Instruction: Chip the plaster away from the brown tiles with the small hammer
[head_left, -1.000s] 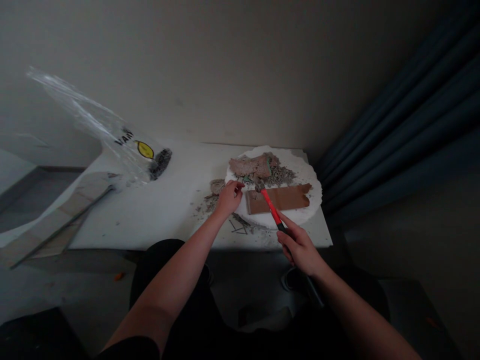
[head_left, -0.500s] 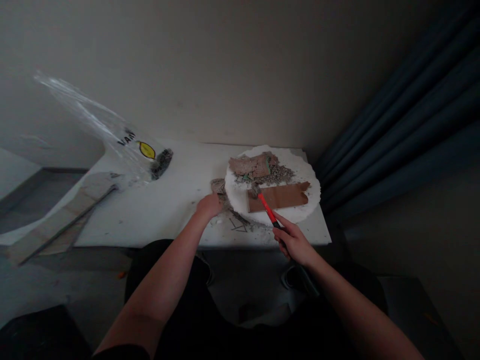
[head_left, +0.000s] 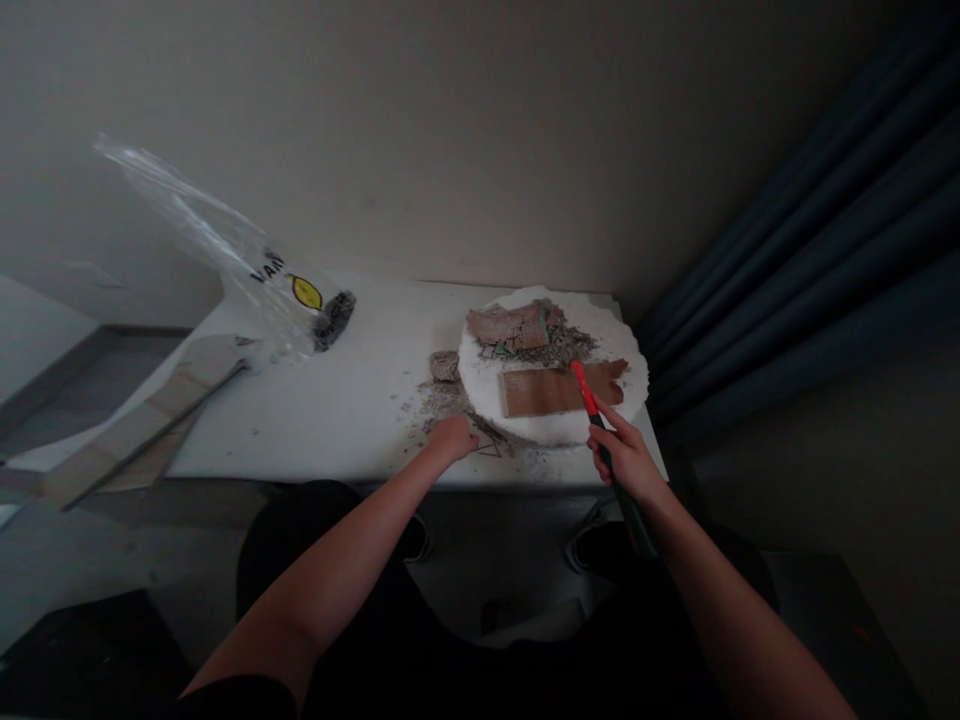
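Head view, looking down past a seated person's dark-clad legs to a white disc [head_left: 480, 398] with an uneven rim, near the right end of a pale table [head_left: 352, 405]. From where I stand, the right hand [head_left: 626, 460], at the disc's near right edge, has its grip closed round the dark handle of a red-and-black tool [head_left: 583, 388]. It seems held well back so the far end reaches over the disc (that end is too blurred to name). The left hand [head_left: 451, 440] is near the disc's lower left edge, fingers curled in, by some thin sticks [head_left: 489, 449]; I cannot tell whether its grip has anything.

On the disc, a cracked brownish slab [head_left: 508, 328] lies at the back among grey crumbs [head_left: 574, 345], and a flat brown strip [head_left: 532, 393] lies in front. The disc probably keeps much of the debris off the table, though a chunk [head_left: 444, 367] and loose grit [head_left: 431, 402] lie just left of it. Well left of the disc are a clear plastic bag [head_left: 306, 292] with a yellow mark and a board [head_left: 161, 415]. Behind it rises a dim grey wall [head_left: 450, 150]; to its right hangs a dark blue curtain [head_left: 810, 240].
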